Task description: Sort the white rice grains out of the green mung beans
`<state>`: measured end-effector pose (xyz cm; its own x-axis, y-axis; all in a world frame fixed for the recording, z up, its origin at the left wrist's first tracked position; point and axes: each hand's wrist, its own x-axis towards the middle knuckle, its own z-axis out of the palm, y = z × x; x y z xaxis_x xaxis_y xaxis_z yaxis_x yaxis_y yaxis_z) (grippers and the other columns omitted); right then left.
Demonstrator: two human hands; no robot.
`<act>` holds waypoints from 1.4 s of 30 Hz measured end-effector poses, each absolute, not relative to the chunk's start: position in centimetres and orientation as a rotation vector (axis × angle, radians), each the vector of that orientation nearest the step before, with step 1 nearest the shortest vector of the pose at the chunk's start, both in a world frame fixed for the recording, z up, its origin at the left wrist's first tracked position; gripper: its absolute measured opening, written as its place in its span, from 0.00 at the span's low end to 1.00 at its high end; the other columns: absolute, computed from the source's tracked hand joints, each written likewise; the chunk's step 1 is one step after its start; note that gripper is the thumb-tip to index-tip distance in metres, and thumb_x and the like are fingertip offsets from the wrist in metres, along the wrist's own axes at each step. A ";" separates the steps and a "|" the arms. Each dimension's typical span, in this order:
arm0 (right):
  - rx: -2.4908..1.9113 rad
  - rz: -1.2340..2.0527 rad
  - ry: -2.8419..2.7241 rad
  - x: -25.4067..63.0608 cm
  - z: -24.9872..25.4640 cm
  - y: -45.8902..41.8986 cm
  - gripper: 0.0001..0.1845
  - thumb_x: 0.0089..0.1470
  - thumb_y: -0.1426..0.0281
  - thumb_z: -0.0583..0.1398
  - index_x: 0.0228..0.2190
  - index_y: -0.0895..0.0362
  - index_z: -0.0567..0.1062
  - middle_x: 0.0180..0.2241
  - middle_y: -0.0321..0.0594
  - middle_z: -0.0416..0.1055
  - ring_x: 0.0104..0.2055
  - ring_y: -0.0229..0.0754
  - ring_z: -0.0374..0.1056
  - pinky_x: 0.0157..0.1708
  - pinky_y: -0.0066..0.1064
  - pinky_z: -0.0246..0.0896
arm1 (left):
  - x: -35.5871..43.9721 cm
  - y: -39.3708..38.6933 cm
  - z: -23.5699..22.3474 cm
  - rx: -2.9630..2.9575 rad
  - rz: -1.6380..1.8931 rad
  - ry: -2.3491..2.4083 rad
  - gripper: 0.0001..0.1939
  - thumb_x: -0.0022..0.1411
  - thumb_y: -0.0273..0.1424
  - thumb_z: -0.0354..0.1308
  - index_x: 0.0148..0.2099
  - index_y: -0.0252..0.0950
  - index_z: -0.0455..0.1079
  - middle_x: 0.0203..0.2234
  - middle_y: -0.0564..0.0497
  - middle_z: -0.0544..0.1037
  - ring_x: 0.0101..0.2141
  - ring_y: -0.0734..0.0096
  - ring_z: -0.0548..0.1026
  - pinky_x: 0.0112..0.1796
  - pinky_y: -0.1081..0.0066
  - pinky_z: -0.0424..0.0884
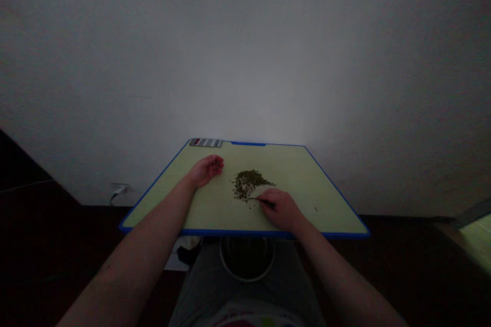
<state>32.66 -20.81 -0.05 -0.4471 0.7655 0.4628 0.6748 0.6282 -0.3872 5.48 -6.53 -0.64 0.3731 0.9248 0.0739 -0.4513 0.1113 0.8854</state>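
Firstly, we are listing one pale green table (222,212) with blue edging, standing against a plain wall (268,61). On its middle we are finding a loose heap of small greenish-brown grains (248,180), a few strays lying just nearer the front edge. At the heap's near right side we are noting the right hand (279,208), its thumb and fingers pinching a thin strip (252,197), mostly hidden; its tip is touching the grains. To the heap's left we are recording the left hand (207,169), resting half-open, fingers loosely curled. We are adding a flat printed panel (209,143) at the far left corner, a brown sliver (316,209) at right, and, below the front edge, a round bowl (247,280), its contents too dark to tell.
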 end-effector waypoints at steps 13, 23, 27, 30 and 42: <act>-1.182 0.108 -2.157 32.2 -0.5 -20.5 0.14 0.49 0.77 0.55 0.36 0.57 0.78 0.34 0.43 0.75 0.37 0.42 0.69 0.41 0.33 0.64 | 5.5 -6.5 -0.7 0.993 1.108 0.598 0.09 0.55 0.32 0.56 0.33 0.30 0.71 0.24 0.47 0.75 0.24 0.73 0.72 0.26 0.73 0.67; -1.139 0.146 -2.141 32.3 -0.4 -20.7 0.14 0.49 0.77 0.56 0.36 0.55 0.78 0.33 0.41 0.75 0.36 0.41 0.70 0.40 0.33 0.64 | 5.4 -6.4 -0.8 1.013 1.092 0.568 0.10 0.54 0.33 0.58 0.34 0.30 0.71 0.25 0.47 0.75 0.25 0.73 0.72 0.27 0.73 0.67; -1.158 0.141 -2.113 32.3 -0.3 -20.8 0.13 0.49 0.77 0.56 0.35 0.56 0.78 0.33 0.41 0.76 0.36 0.41 0.70 0.40 0.32 0.64 | 5.4 -6.5 -0.8 1.014 1.103 0.575 0.10 0.54 0.33 0.58 0.34 0.30 0.71 0.25 0.47 0.75 0.25 0.73 0.72 0.27 0.73 0.67; -1.186 0.147 -2.085 32.4 -0.2 -20.8 0.14 0.49 0.77 0.56 0.36 0.56 0.78 0.33 0.41 0.76 0.36 0.41 0.70 0.40 0.33 0.65 | 5.4 -6.5 -0.8 1.014 1.102 0.575 0.09 0.54 0.33 0.58 0.34 0.30 0.71 0.25 0.48 0.75 0.24 0.74 0.72 0.26 0.73 0.66; -1.145 0.182 -2.159 32.3 -0.4 -20.5 0.14 0.51 0.76 0.56 0.37 0.55 0.78 0.35 0.41 0.76 0.38 0.41 0.70 0.42 0.33 0.64 | 5.5 -6.6 -0.7 1.020 1.101 0.577 0.09 0.55 0.32 0.57 0.34 0.30 0.71 0.25 0.47 0.75 0.24 0.72 0.72 0.26 0.73 0.67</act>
